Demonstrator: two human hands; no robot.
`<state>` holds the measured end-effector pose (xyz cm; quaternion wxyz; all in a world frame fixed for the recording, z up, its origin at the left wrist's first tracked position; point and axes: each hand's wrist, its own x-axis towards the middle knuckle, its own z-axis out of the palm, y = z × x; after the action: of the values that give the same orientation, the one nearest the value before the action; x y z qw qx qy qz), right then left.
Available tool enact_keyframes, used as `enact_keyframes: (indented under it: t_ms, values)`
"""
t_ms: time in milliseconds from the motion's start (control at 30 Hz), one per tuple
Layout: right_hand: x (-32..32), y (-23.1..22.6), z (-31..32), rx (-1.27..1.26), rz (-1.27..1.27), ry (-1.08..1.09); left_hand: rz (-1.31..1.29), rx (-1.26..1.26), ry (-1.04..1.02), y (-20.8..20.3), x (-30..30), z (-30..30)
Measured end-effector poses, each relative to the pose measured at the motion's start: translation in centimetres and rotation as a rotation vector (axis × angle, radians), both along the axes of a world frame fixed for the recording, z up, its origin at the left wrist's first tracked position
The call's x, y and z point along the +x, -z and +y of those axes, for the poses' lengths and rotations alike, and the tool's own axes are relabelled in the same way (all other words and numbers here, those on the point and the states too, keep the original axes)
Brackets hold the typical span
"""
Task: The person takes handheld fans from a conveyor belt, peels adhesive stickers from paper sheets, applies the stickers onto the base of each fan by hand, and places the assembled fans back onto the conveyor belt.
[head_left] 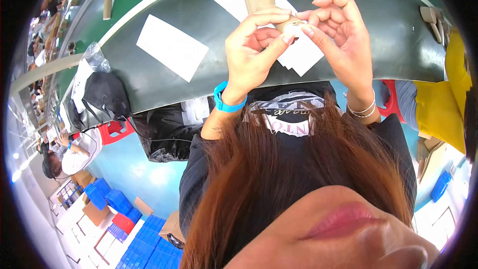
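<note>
The beige tube [260, 1] sat above the dark worktop [149, 77], over white sheets [172, 46]. Your left hand [251, 52] pinched its lower end; your right hand [341, 35] fingers [311, 29] pinched a small white piece at that end. Looked like mid-fitting; next probably needed pressing it square, tube steady.

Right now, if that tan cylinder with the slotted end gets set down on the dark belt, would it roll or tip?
The tan cylinder with the slotted end looks round and smooth, so laid on its side on the dark belt it would probably roll. Stood on end it may tip, being tall for its width. It seems light and stiff: the left hand and right hand steady it with fingertips only.
</note>
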<state>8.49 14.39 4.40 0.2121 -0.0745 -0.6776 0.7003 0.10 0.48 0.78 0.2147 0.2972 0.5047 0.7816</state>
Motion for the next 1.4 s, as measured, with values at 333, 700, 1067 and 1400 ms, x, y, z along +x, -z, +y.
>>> enact_keyframes:
  t_ms: [333, 700, 1067, 1400]
  values:
    - [-0.3, 0.4, -0.4, 0.207, 0.046, 0.082, 0.044, -0.005, 0.009, 0.1, -0.3, -0.2]
    - [-2.8, 3.4, 1.5, 0.234, -0.275, -0.27, 0.019, -0.002, -0.098, -0.4, -1.1, -1.4]
    - [-6.1, 2.0, 0.7, 0.445, -0.01, -0.303, 0.312, -0.069, -0.219, -0.4, -1.4, 0.1]
    - [-20.9, 10.0, 25.3, 1.394, -0.201, 0.282, 1.136, 0.011, -0.459, -16.7, -5.2, -7.8]
